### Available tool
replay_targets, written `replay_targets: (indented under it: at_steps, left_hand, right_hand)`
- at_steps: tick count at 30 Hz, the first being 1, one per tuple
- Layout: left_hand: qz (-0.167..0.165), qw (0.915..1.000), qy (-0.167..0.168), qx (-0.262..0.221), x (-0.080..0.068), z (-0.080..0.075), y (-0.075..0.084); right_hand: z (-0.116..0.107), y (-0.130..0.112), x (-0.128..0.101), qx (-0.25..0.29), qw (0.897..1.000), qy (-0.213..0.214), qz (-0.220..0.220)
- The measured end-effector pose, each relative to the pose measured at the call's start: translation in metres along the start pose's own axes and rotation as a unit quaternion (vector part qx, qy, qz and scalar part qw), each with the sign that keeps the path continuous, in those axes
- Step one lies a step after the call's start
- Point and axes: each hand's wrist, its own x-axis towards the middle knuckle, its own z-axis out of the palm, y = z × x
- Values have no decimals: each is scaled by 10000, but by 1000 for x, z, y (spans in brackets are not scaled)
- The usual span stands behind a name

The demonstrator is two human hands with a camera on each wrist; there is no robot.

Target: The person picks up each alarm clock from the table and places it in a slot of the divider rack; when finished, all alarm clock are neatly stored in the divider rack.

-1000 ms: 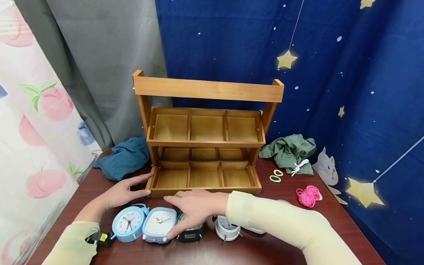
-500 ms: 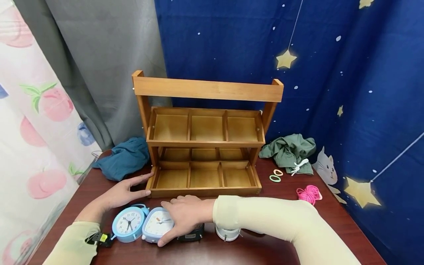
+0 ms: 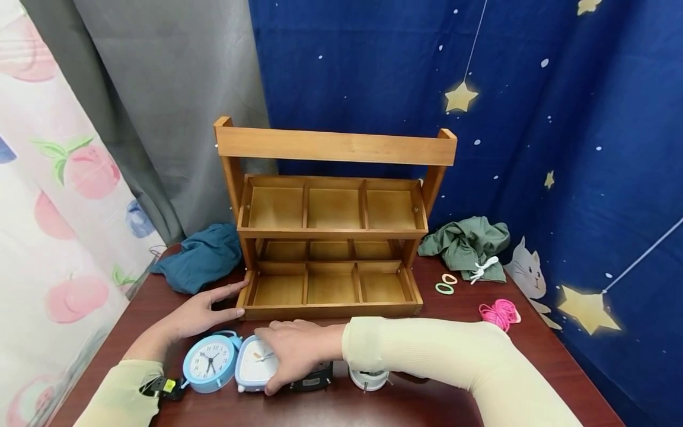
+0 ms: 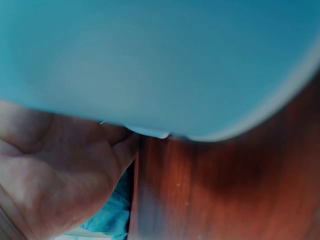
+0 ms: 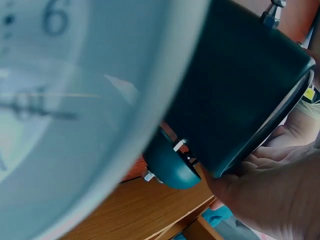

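Note:
My right hand [image 3: 285,351] lies over a pale blue square alarm clock [image 3: 252,369] near the table's front edge, fingers curled over its top and thumb at its front. A round blue clock [image 3: 210,362] stands just left of it, a black clock [image 3: 316,376] and a white clock [image 3: 368,379] to the right. My left hand [image 3: 201,309] rests flat on the table, fingertips touching the front left corner of the wooden organizer [image 3: 331,261]. In the right wrist view a white clock face [image 5: 65,100] fills the left and a dark clock body [image 5: 240,90] sits beside my palm.
A teal cloth [image 3: 200,258] lies left of the organizer, a green cloth [image 3: 466,243] to its right. Two hair ties [image 3: 445,283] and a pink cord bundle [image 3: 498,313] lie on the right of the dark wooden table [image 3: 533,356]. Curtains hang close behind.
My right hand slid left from over the black clock onto the square clock and curled round it. The left hand has stayed by the organizer's corner.

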Motion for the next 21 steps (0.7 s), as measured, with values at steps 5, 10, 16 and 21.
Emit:
replay_targets:
  at_steps: [5,10,16,21]
  left_hand:
    - [14,9999,-48,-107,-1,0,1]
    - [2,9999,-89,-142,-3,-1,1]
    - [-67,9998,-88,-168,-3,-1,2]
    - [-53,9997,-96,-199,-1,0,3]
  right_hand:
    - [-1,6,-7,9,9994,301,-177]
    - [-12,14,-11,139,9978,626,-190]
    - [-37,27,-12,88,9951,987,-64]
    - [-54,42,-9,-102,9924,1228,49]
